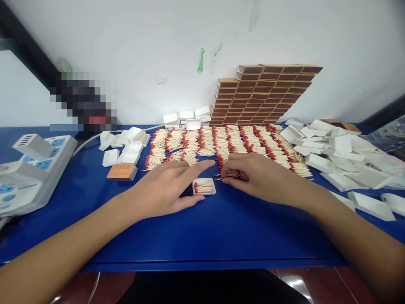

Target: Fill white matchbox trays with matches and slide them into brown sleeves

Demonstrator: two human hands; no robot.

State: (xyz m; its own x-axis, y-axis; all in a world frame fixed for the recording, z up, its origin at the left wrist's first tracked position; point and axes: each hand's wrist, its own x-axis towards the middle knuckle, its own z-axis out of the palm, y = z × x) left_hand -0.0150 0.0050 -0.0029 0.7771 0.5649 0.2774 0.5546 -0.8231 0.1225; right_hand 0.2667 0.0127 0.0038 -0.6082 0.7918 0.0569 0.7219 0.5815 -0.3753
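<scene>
My left hand (167,183) is open, its thumb and index finger spread around a small white matchbox tray (214,185). The thumb tip lies at the tray's lower left edge; whether it touches cannot be made out. In the tray lie several matches (204,188), red heads to the left. Just right of it, my right hand (249,173) is closed in a pinch on a few matches (218,179), whose red tips stick out to the left. Behind both hands, rows of red-headed matches (205,141) cover the table, partly hidden by my fingers.
A stack of matchboxes (259,95) stands against the wall. White trays lie heaped at the right (335,143) and in smaller groups at the left (131,150) and back (186,115). An orange matchbox (122,172) and a power strip (47,177) are on the blue table (202,236).
</scene>
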